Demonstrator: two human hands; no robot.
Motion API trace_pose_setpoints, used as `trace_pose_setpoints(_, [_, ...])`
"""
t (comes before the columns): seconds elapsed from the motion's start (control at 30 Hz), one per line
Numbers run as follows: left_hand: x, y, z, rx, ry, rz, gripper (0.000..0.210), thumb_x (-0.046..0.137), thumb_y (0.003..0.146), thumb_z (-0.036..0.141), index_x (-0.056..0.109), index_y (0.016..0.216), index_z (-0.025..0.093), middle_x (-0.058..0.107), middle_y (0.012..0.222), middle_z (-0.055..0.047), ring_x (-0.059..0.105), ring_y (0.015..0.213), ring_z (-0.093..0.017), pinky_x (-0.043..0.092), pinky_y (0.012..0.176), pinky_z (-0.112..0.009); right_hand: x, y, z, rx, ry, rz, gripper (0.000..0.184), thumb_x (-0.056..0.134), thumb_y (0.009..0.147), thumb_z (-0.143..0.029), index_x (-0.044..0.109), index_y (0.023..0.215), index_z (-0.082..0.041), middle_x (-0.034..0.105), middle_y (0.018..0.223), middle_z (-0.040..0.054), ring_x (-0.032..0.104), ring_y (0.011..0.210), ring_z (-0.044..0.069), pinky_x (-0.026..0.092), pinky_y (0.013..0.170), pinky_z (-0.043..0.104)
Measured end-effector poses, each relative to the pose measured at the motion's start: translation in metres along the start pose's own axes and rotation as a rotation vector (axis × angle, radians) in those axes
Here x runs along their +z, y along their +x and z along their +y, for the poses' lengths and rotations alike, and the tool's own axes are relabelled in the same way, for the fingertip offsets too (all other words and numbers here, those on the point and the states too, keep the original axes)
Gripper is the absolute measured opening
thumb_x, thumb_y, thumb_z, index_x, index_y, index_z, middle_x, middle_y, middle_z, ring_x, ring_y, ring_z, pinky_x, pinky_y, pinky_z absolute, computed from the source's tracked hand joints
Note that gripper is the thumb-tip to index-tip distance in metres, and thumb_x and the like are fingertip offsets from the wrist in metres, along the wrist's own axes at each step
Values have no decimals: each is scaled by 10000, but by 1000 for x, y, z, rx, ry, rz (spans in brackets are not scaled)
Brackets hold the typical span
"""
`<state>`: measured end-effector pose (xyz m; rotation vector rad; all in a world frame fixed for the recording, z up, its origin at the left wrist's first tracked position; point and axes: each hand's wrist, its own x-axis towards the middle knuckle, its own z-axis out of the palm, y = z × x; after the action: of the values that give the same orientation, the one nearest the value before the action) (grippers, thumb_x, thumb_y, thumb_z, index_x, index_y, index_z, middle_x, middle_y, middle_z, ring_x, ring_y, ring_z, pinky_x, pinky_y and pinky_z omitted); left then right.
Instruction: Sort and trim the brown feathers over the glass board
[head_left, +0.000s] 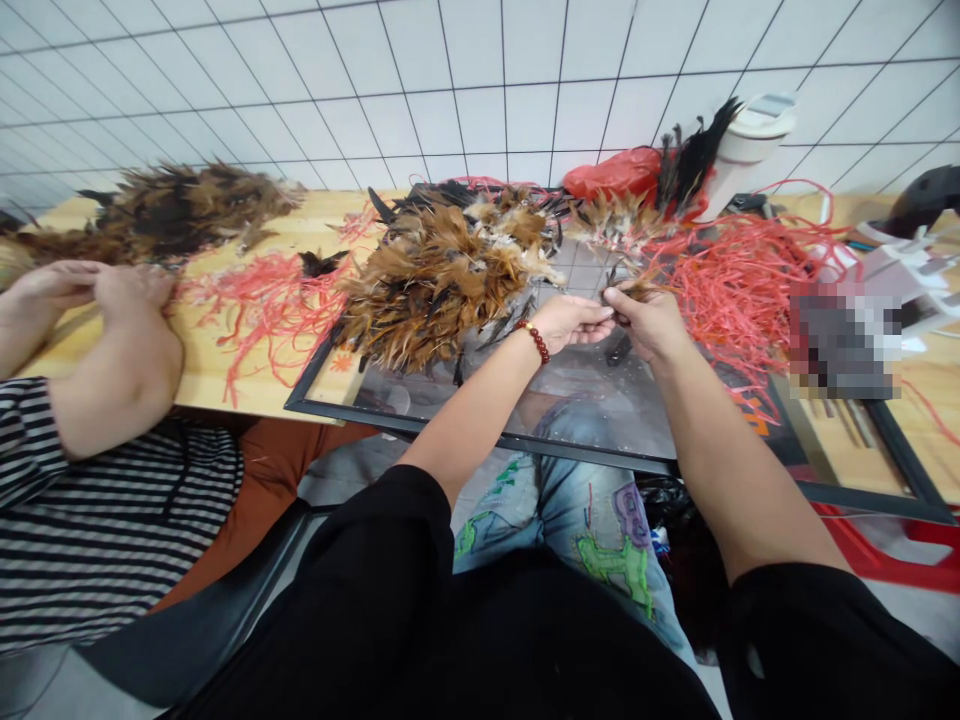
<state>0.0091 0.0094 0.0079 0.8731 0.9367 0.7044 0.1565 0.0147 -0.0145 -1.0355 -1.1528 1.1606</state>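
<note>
Both of my hands meet above a dark-framed glass panel (480,400). My right hand (649,318) pinches a small brown and black feather (636,288). Fingers of my left hand (571,322), with a beaded bracelet at the wrist, are pressed together close to the feather's lower end; what they grip is too small to make out. Left of my hands lies a big pile of brown feathers (431,280). On the right spreads a tangle of pinkish-red strips (742,290).
At the left, a co-worker in a striped sleeve has hands (135,285) near another feather pile (195,205) and more pink strips (274,305). Behind my hands are a red plastic bag (615,178), black feathers (694,160) and a white tumbler (750,150). A tiled wall (480,90) closes the back.
</note>
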Motion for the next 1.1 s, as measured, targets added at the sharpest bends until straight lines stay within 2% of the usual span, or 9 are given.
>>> trace_pose_setpoints(0.27, [15,0,-2,152,119,184,239,775,784,109,614,608,93,591,512,25,529,458,-39,483,594,-212,0,1,4,-117,-61,48,362,881,586,-425,609,695,-212,511,608,-47,442,555,87,389,522,240])
trace_pose_setpoints(0.37, [15,2,-5,195,204,193,279,768,788,111,598,568,96,564,495,30,517,460,-34,479,592,-206,2,1,5,-147,-104,45,356,870,603,-443,608,672,-213,532,620,-30,492,610,114,434,560,255])
trace_pose_setpoints(0.5, [14,4,-10,234,295,162,376,656,869,77,542,512,112,501,472,37,502,472,-30,484,612,-201,2,2,8,-171,-101,42,349,878,611,-431,610,666,-214,545,621,-35,507,615,112,471,599,262])
trace_pose_setpoints(0.63, [14,3,-8,196,207,191,303,655,873,80,570,584,116,545,513,28,504,476,-37,477,607,-210,-1,3,6,-118,-75,36,397,900,578,-461,602,692,-223,537,603,-47,471,558,100,442,550,256])
trace_pose_setpoints(0.7, [12,1,-4,164,97,154,253,669,876,104,581,639,117,577,545,23,515,486,-37,475,612,-204,-4,2,2,-34,-24,-11,431,907,561,-489,594,703,-228,522,581,-53,459,532,96,425,523,249])
trace_pose_setpoints(0.77, [9,-2,1,129,1,73,222,654,895,125,588,684,116,604,579,13,534,508,-37,474,616,-193,-6,1,-3,77,41,-116,461,909,553,-515,578,681,-221,507,563,-52,453,518,86,421,517,240])
trace_pose_setpoints(0.9, [1,-2,5,13,-38,-81,175,584,935,115,654,776,93,651,634,-18,556,526,-37,452,574,-171,-9,-2,-7,266,135,-268,532,922,518,-556,540,618,-199,499,535,-43,441,510,75,432,527,233])
trace_pose_setpoints(1.0, [-2,-1,6,-33,-51,-158,151,605,930,133,683,809,88,648,627,-14,564,530,-38,456,572,-167,-11,-2,-6,280,185,-219,546,941,487,-523,511,604,-207,473,513,-57,425,501,78,439,523,239])
trace_pose_setpoints(1.1, [-3,-2,5,-34,-85,-198,139,646,921,192,697,838,92,674,666,-22,612,581,-58,506,642,-196,-13,0,-5,261,195,-158,534,935,499,-491,498,628,-214,485,530,-63,429,493,81,429,501,245])
